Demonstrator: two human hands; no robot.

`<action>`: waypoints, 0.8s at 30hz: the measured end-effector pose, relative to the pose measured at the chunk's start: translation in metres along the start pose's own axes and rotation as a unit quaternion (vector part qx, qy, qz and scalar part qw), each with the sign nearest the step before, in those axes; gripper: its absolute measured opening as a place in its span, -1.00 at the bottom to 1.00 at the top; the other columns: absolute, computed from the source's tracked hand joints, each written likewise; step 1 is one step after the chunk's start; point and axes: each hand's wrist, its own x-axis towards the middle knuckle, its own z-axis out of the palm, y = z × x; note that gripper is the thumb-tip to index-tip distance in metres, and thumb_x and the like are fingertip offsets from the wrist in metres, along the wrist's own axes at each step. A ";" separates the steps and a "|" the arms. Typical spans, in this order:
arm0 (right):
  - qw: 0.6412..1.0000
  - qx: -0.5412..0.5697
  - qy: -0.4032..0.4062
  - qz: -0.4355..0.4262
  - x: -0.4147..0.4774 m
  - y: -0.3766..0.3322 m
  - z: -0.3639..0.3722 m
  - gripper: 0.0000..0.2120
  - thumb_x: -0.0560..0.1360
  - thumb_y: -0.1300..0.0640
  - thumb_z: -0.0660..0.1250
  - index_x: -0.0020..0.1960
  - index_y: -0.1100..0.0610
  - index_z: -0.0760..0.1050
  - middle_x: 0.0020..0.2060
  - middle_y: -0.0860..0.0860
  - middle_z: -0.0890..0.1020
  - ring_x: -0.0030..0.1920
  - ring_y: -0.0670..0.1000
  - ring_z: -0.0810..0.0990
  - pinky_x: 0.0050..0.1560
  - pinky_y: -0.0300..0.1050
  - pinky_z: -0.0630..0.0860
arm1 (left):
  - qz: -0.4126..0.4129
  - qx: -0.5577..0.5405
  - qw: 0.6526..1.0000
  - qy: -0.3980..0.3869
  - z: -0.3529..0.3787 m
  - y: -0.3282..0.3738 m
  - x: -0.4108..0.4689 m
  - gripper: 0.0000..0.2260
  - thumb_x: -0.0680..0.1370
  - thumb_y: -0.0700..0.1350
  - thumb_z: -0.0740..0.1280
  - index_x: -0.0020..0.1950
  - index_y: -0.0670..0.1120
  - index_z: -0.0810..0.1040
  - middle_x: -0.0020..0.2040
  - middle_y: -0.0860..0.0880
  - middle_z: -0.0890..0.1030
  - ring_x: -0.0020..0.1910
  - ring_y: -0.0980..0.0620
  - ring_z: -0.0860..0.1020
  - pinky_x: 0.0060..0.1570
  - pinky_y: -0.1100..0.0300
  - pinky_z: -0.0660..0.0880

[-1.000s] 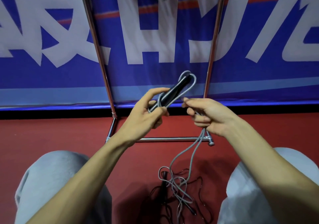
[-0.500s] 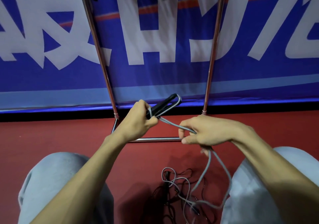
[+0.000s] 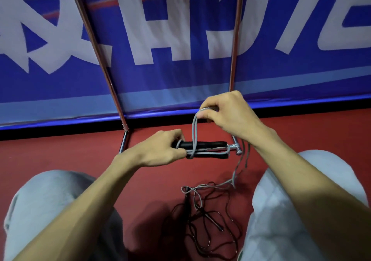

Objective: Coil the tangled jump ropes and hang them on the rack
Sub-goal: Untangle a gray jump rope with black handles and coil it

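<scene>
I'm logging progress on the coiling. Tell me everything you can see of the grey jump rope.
The grey jump rope is a thin grey cord with two black grips lying side by side, level. The left hand holds their left end; the right hand pinches a loop wound over them. Its slack trails down to the red floor.

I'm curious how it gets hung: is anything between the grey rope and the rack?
Nothing visible blocks it, but the grey rope trails into the floor tangle; the rack runs up out of view.
</scene>
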 end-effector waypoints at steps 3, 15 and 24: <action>0.996 -0.016 0.050 0.073 -0.001 -0.002 -0.001 -0.64 0.29 -0.26 0.46 -0.29 0.05 0.62 -0.48 -0.08 0.55 -0.27 0.00 0.51 -0.21 0.00 0.50 | 0.015 -0.092 0.996 -0.017 -0.004 0.005 -0.006 -0.77 0.30 -0.01 0.27 -0.11 -0.08 0.49 -0.31 0.04 0.57 -0.33 0.08 0.49 -0.22 0.05 0.48; 0.933 0.275 -0.067 0.224 0.001 0.000 0.009 -0.64 0.44 -0.03 0.44 -0.36 0.16 0.39 -0.51 0.01 0.31 -0.50 -0.07 0.25 -0.45 -0.21 0.19 | 0.104 -0.290 0.951 0.016 -0.010 0.012 -0.016 -0.81 0.51 -0.17 0.39 -0.13 -0.14 0.37 -0.30 -0.09 0.50 -0.40 0.08 0.37 -0.40 0.27 0.33; 0.949 0.208 -0.175 0.158 -0.003 -0.018 0.016 -0.76 0.57 0.04 0.27 -0.18 0.15 0.56 -0.56 -0.06 0.39 -0.56 -0.10 0.37 -0.52 -0.25 0.29 | 0.047 -0.506 0.838 0.197 -0.028 0.008 -0.011 -0.68 0.62 -0.20 0.21 0.36 0.03 0.40 -0.34 -0.10 0.54 -0.43 -0.01 0.38 -0.41 0.23 0.34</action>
